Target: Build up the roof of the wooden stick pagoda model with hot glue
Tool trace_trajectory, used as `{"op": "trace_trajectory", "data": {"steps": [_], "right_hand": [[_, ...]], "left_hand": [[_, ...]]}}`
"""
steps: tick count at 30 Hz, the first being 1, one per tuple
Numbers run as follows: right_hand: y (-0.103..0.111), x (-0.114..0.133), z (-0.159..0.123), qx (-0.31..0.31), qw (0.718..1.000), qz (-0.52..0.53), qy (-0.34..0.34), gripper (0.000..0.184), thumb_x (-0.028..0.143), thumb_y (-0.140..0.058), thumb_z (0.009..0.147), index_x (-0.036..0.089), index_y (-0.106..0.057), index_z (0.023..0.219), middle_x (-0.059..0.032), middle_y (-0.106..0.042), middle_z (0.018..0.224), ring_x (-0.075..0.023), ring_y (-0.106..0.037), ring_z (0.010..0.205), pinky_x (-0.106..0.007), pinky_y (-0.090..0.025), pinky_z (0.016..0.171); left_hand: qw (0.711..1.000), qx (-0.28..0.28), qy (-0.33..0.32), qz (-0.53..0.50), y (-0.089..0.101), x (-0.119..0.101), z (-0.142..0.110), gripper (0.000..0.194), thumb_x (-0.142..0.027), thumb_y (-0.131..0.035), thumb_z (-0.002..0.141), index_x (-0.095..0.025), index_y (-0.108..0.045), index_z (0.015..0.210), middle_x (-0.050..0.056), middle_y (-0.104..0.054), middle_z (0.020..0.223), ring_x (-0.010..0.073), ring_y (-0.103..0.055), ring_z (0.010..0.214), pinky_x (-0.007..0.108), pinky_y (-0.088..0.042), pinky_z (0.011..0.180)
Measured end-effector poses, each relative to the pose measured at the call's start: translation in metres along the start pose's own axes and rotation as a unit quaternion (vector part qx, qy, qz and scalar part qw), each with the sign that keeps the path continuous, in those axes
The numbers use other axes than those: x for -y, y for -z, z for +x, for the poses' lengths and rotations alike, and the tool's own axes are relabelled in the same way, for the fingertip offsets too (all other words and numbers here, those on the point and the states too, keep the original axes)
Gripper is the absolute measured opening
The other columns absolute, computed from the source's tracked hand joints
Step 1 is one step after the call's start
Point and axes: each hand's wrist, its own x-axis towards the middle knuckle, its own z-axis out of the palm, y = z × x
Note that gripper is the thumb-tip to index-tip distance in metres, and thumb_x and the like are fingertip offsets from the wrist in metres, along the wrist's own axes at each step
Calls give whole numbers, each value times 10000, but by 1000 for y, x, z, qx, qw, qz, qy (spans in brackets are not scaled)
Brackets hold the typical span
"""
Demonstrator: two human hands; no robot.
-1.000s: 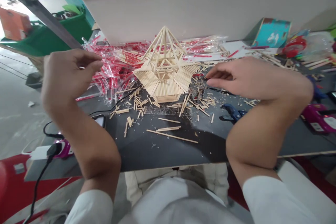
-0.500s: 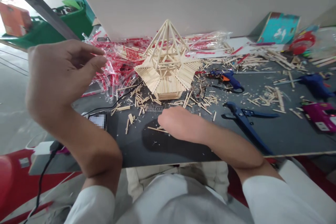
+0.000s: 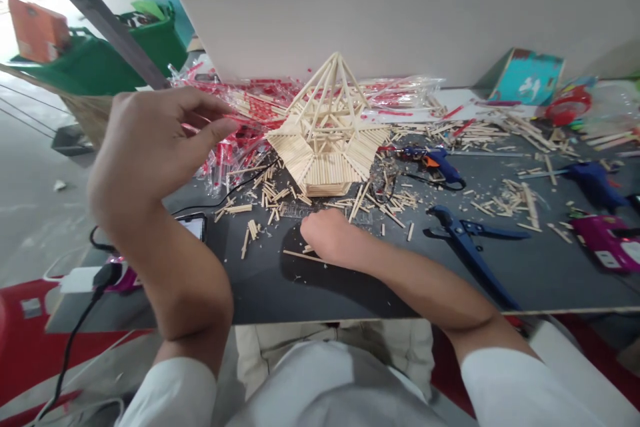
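The head view takes in two bare hands and one stick model [image 3: 327,170], a pointed frame above flared stick panels, standing upright towards the back of the dark table [image 3: 245,300], between the hands and beyond them. The left hand [image 3: 155,147] hangs raised to the model's left, apart from it; its fingers curl loosely, with a gap between thumb and forefinger. The right hand [image 3: 330,237] is low over the table in front of the model, its fingers tucked under; whether they grip anything I cannot tell. One long stick [image 3: 303,256] pokes out from beneath it, with at least one more stick end just beyond.

Around them lie one clear ruler [image 3: 291,211], partly covered by the right hand, and two blue glue guns: a nearer one [image 3: 443,168] to the model's right, and a farther one [image 3: 597,183] near the table's right end. One blue cutter [image 3: 465,247] lies right of the right forearm. There are two purple socket boxes, one at the right [image 3: 603,240], one at the left [image 3: 131,278], and one phone [image 3: 197,223], partly hidden by the left forearm. Short stick offcuts [image 3: 273,193] and red-marked clear wrappers [image 3: 225,160] are too many to count; the left hand blocks some wrappers.
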Motion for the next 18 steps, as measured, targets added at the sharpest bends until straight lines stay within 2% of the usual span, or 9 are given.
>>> {"op": "trace_trajectory", "data": {"steps": [7,11,16,18], "right_hand": [[2,-1,-5,9,1000,-4,28,299,99,-532,954,74,-798,1088,-213,-788,1113,-347,-755,1127,-442,-601,883],[1,-6,-5,-2,999,-9,37,335,56,-503,931,85,-795,1092,-199,-789,1117,-328,-764,1091,-404,-590,832],[6,-19,-25,-67,995,-13,69,313,58,-478,959,109,-767,1067,-179,-782,1088,-270,-750,1039,-323,-522,802],[10,-26,-38,-102,992,-13,76,309,25,-462,955,100,-746,1050,-166,-774,1053,-256,-739,982,-324,-484,785]], "left_hand": [[999,25,-24,7,2,-9,2,364,-468,-608,1000,-199,-768,1185,49,-780,921,191,-700,801,376,-530,947],[999,38,-33,20,0,-12,3,309,-436,-632,990,-200,-765,1138,11,-778,856,143,-658,708,318,-495,901],[996,56,-65,37,-2,-15,3,330,-487,-571,1025,-242,-766,1129,15,-785,907,151,-663,763,304,-434,814],[993,67,-88,35,-2,-20,1,325,-482,-543,1040,-257,-775,1056,7,-778,880,155,-657,760,308,-417,772]]}}
